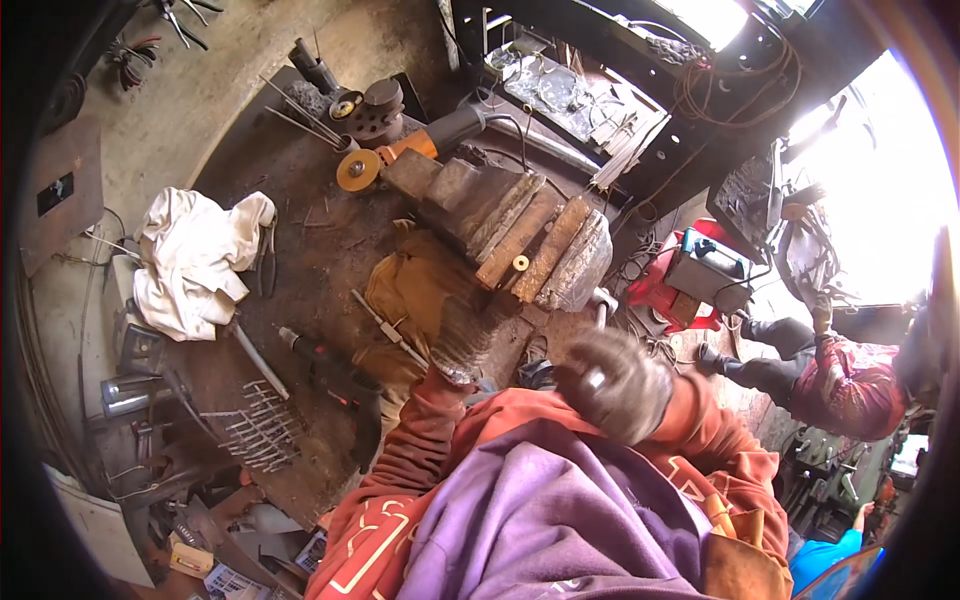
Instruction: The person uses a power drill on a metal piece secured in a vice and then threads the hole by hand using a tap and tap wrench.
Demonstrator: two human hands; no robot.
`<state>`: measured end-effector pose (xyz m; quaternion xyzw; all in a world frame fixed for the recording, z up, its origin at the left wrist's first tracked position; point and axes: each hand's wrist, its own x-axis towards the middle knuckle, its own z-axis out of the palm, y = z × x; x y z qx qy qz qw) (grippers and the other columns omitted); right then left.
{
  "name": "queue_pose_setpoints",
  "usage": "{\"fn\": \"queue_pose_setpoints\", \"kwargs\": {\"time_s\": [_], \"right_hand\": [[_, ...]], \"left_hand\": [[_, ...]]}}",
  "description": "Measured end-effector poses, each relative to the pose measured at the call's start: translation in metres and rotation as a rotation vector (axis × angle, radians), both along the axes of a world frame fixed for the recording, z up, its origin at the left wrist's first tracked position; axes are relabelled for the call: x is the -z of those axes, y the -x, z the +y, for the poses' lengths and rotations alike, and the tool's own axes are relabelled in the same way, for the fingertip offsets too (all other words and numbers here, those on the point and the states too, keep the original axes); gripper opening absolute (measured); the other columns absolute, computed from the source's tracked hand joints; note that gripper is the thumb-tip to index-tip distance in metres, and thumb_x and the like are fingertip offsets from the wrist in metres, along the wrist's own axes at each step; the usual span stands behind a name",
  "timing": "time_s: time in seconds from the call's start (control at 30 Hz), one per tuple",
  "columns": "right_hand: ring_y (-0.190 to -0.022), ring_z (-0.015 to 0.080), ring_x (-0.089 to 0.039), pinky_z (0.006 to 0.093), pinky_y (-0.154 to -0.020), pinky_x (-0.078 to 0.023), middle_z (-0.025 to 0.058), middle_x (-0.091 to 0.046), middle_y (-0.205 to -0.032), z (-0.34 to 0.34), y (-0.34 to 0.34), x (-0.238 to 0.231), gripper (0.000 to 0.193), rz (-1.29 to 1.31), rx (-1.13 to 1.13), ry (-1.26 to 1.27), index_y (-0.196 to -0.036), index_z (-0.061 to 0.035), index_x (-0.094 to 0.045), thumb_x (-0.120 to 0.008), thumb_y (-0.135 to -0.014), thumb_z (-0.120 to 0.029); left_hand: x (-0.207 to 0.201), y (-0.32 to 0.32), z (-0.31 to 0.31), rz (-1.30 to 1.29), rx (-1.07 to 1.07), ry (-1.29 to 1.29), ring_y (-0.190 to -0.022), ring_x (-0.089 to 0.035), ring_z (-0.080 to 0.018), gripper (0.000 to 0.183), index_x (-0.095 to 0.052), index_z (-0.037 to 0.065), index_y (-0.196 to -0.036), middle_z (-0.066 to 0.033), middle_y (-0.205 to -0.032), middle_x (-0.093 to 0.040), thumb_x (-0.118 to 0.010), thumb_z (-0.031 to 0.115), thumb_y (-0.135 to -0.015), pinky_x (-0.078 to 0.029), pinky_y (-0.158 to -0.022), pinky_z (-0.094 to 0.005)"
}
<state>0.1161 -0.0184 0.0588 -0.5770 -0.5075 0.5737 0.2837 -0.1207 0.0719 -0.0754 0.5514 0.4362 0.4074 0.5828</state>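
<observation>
A bulky bench vise (470, 195) with worn, rusty jaws stands in front of me, and a small brass-coloured ring (520, 263) shows at its jaws. My left hand (468, 338), in a dark ribbed glove, reaches toward the vise's near side; its fingers are lost in shadow. My right hand (615, 388), also gloved, is raised in front of my chest, right of the vise. Motion blurs it, but it looks curled, with a bright spot between the fingers too small to name. A brown cloth (410, 280) lies left of the vise, and a caliper (390, 328) rests by it.
An orange angle grinder (410, 147) with a yellow disc lies behind the vise. Leftward on the bench are a white cloth (195, 265), a power drill (325, 362) and a rack of thin metal pieces (265, 430). A co-worker (840, 385) is at the right, beyond a red crate (650, 292).
</observation>
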Motion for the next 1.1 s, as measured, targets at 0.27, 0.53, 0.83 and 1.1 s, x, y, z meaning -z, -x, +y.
{"fn": "queue_pose_setpoints", "kwargs": {"time_s": [0.27,0.53,0.83,1.1], "right_hand": [[-0.097,0.0308,-0.071,0.0430,-0.081,-0.058,0.0146,-0.072,-0.109,0.054,-0.036,-0.019,0.013,-0.856,-0.175,-1.181,-0.105,-0.0028,-0.071,-0.069,-0.092,-0.006],[-0.095,0.0178,-0.070,0.0317,-0.084,-0.058,0.0071,-0.075,-0.112,-0.014,-0.074,0.358,0.032,0.366,0.500,-0.214,-0.130,-0.0079,-0.071,-0.068,-0.098,-0.009],[-0.082,0.0195,-0.070,0.0329,-0.076,-0.060,0.0073,-0.073,-0.100,-0.060,0.085,0.131,0.042,0.464,0.602,0.275,-0.133,-0.0038,-0.064,-0.075,-0.095,-0.015],[-0.066,0.0197,-0.067,0.0374,-0.060,-0.058,0.0072,-0.070,-0.091,-0.018,0.045,0.088,0.054,0.524,0.908,0.189,-0.133,-0.0047,-0.062,-0.066,-0.103,-0.050]], "left_hand": [[0.000,0.003,-0.003,-0.076,-0.013,-0.036,-0.069,-0.072,-0.0208,0.024,-0.077,0.001,-0.107,-0.0122,-0.083,-0.078,-0.077,0.025,-0.099,-0.052,-0.060,-0.0375],[0.007,-0.010,0.012,0.184,0.187,-0.498,-0.075,-0.069,-0.0275,0.034,-0.072,0.008,-0.127,-0.0119,-0.093,-0.074,-0.078,0.010,-0.093,-0.053,-0.061,-0.0400],[0.008,0.007,0.011,-0.224,0.111,0.233,-0.073,-0.062,-0.0062,0.033,-0.071,0.001,-0.125,-0.0025,-0.089,-0.073,-0.079,0.018,-0.098,-0.048,-0.057,-0.0312],[-0.058,0.019,0.005,-0.115,0.201,0.142,-0.091,-0.069,-0.0099,0.036,-0.074,0.000,-0.124,-0.0041,-0.101,-0.078,-0.076,0.027,-0.102,-0.054,-0.077,-0.0280]]}}
